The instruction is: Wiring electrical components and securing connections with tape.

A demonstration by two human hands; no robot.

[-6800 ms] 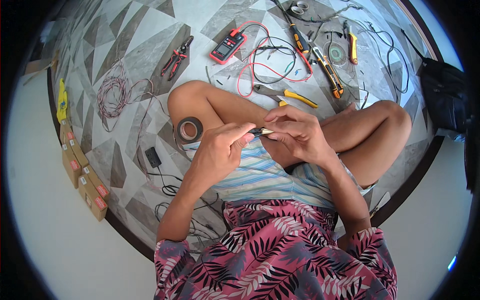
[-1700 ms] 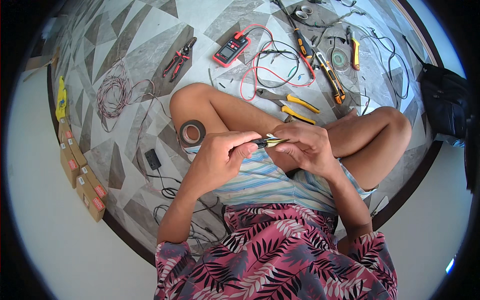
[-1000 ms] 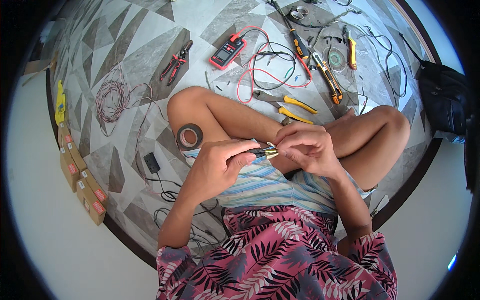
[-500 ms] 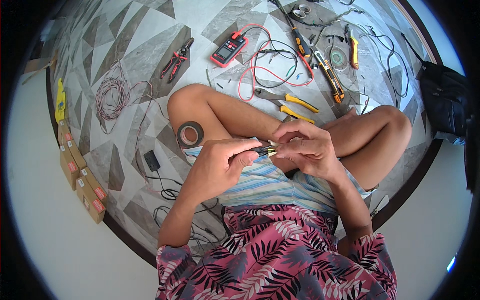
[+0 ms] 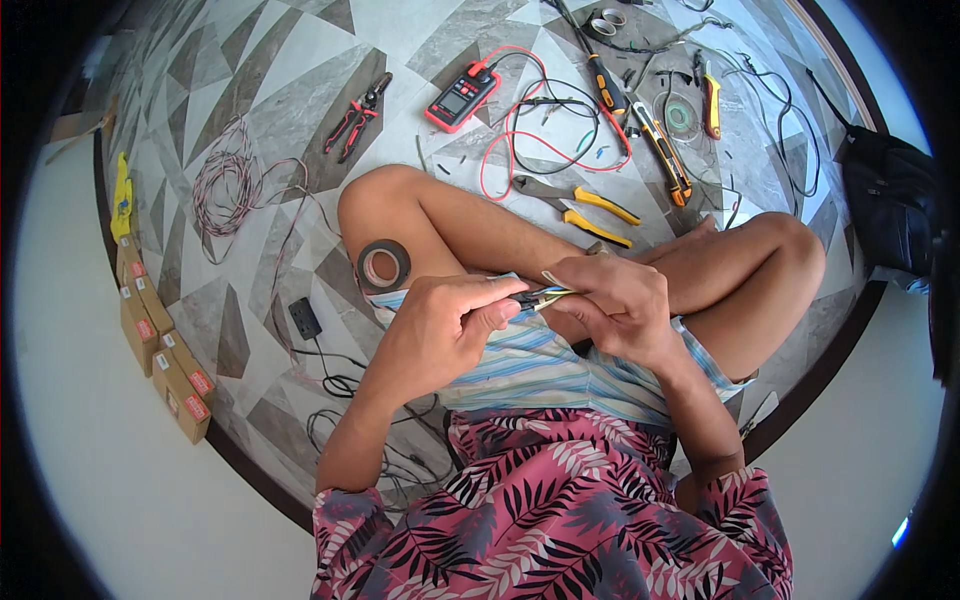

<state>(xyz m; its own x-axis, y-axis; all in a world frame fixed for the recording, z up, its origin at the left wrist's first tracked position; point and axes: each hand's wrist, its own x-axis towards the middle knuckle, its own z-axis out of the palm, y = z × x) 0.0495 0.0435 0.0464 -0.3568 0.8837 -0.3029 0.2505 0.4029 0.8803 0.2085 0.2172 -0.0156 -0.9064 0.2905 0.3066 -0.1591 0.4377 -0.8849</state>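
Note:
Above my lap, my left hand (image 5: pixel 440 325) pinches a dark cable end (image 5: pixel 524 300) between thumb and fingers. Thin coloured wires (image 5: pixel 548 294), pale, yellow and blue, come out of it toward the right. My right hand (image 5: pixel 620 308) is closed on these wires, its thumb and fingers pressed together and hiding their ends. A pale strand (image 5: pixel 549 277) pokes up beside the right fingertips. On my left knee rests a roll of dark tape (image 5: pixel 384 267). Just beyond my hands lie cutting pliers with yellow handles (image 5: pixel 575 200).
Ahead lie red-handled wire strippers (image 5: pixel 357 118), a red multimeter (image 5: pixel 463 97) with looped leads, a screwdriver (image 5: pixel 606 85), a utility knife (image 5: pixel 663 155) and another yellow-handled tool (image 5: pixel 711 105). Coiled wire (image 5: pixel 225 190) and small boxes (image 5: pixel 181 385) are left, a black backpack (image 5: pixel 888 195) right.
My right hand has turned, its fingers now lying flatter and closed over the wires. More of the coloured wires shows between the hands. My left hand keeps its pinch.

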